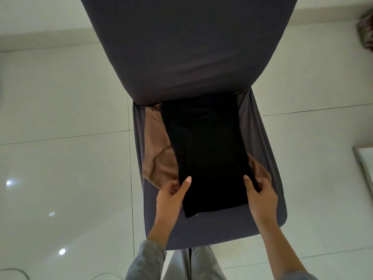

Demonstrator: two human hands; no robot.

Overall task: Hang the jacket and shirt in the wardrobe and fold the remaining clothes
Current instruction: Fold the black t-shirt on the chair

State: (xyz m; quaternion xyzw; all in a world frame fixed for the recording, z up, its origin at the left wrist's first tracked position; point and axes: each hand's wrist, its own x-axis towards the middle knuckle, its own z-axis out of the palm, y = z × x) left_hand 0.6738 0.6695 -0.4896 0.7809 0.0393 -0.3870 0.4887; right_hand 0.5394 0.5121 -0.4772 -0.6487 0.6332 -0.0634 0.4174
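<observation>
A black garment, folded into a long rectangle, lies on the seat of a chair with a grey-purple cover. Under it a tan-brown garment shows at the left and a little at the right. My left hand pinches the black garment's near left edge, thumb on top and fingers underneath. My right hand grips its near right edge the same way. No jacket, shirt or wardrobe is in view.
The chair's tall backrest rises beyond the seat. Glossy white floor tiles surround the chair. A white-framed object stands at the right edge, and a patterned cloth at the upper right. Thin cables lie at bottom left.
</observation>
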